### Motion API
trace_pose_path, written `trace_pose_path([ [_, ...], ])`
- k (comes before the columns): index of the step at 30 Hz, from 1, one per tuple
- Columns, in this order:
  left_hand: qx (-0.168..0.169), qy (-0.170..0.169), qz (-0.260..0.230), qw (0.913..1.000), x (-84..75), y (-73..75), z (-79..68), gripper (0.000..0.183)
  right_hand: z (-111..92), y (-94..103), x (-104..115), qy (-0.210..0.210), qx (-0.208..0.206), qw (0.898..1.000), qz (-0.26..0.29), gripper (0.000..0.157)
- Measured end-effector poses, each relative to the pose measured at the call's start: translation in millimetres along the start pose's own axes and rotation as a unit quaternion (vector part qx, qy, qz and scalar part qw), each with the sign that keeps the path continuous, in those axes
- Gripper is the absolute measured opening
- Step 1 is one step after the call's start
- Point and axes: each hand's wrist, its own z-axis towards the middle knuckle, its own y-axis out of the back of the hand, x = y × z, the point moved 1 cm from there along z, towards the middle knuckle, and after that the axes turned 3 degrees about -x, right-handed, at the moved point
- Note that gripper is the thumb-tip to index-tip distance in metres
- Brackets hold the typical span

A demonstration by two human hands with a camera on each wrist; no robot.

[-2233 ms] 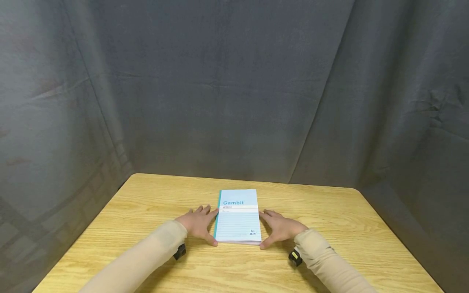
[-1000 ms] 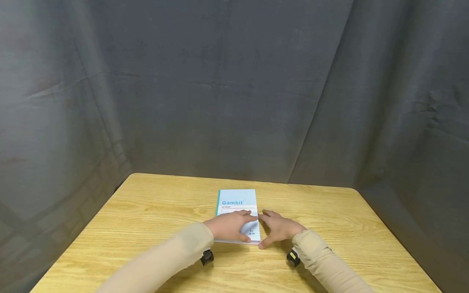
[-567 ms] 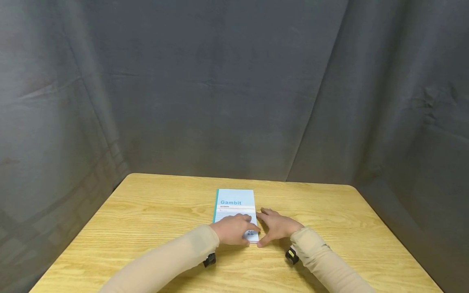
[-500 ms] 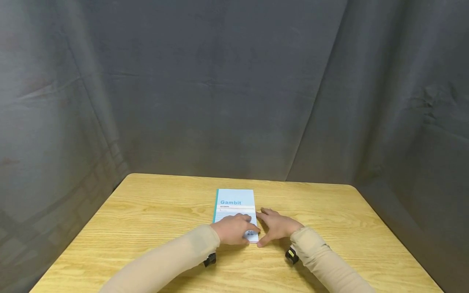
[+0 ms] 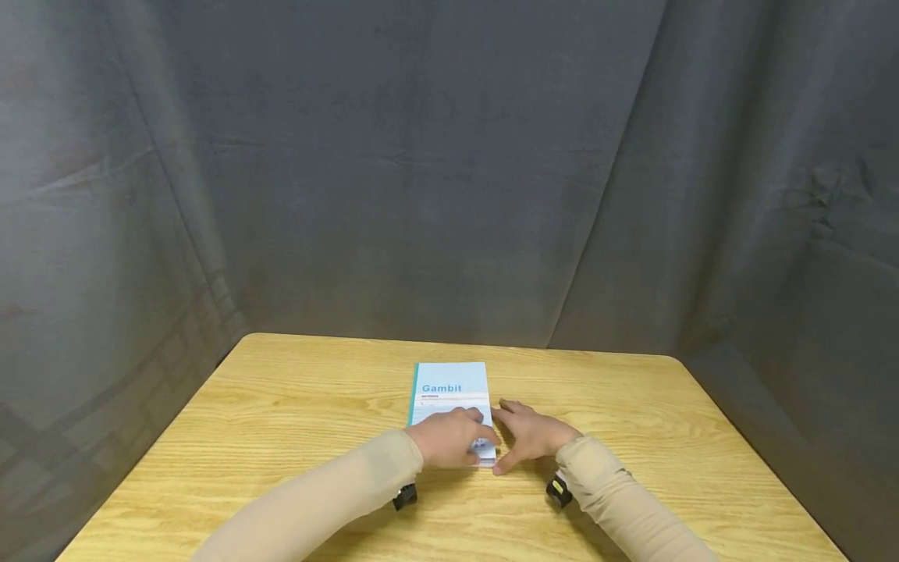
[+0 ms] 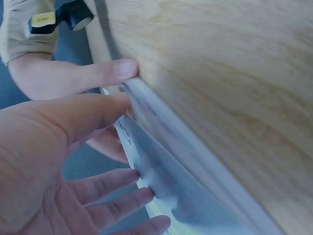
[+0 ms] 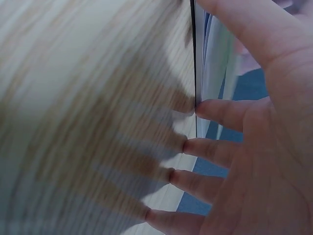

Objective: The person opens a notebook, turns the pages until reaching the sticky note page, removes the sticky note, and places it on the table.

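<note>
A pale blue notebook [image 5: 449,376] with "Gambit" on the front and a teal spine lies on the wooden table. My left hand [image 5: 447,439] is over its lower part, hiding some of the cover. In the left wrist view, the left thumb [image 6: 105,108] is at the near corner between the slightly raised cover [image 6: 156,171] and the page block [image 6: 171,127]; the other fingers lie loosely spread over the cover side. My right hand [image 5: 534,433] stays beside the notebook's right edge, fingers [image 7: 222,113] straight, thumb at the near right corner.
Light wooden table [image 5: 281,406] with rounded far corners. Dark grey curtains [image 5: 393,195] hang behind it and on both sides. A small black camera sits under each wrist, the left camera [image 5: 405,496] and the right camera [image 5: 559,490].
My left hand has moved from the notebook's left side across to its near right corner. Lately the cover's near edge has risen slightly. The right hand stays at the right edge.
</note>
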Motion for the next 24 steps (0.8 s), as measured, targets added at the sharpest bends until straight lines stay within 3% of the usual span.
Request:
trace_pose_path([
  [8, -0.047, 0.021, -0.082, 0.9953, 4.2, 27.6, -9.7, 0.038, -1, 1.8, -1, -0.003, 0.005, 1.000, 0.017, 0.101],
  [15, -0.096, 0.051, -0.146, 0.9832, 13.5, 56.7, -29.7, 0.030, -1, 3.2, -3, -0.004, 0.003, 1.000, 0.016, 0.105],
  [20, -0.135, 0.081, -0.188, 0.9695, 26.9, 67.7, -46.4, 0.023, -3, 3.1, -2, -0.010, 0.003, 1.000, 0.021, 0.105],
  [24, -0.165, 0.117, -0.244, 0.9483, 38.2, 73.6, -60.4, 0.013, -3, 3.5, -3, -0.011, 0.007, 1.000, 0.027, 0.105],
])
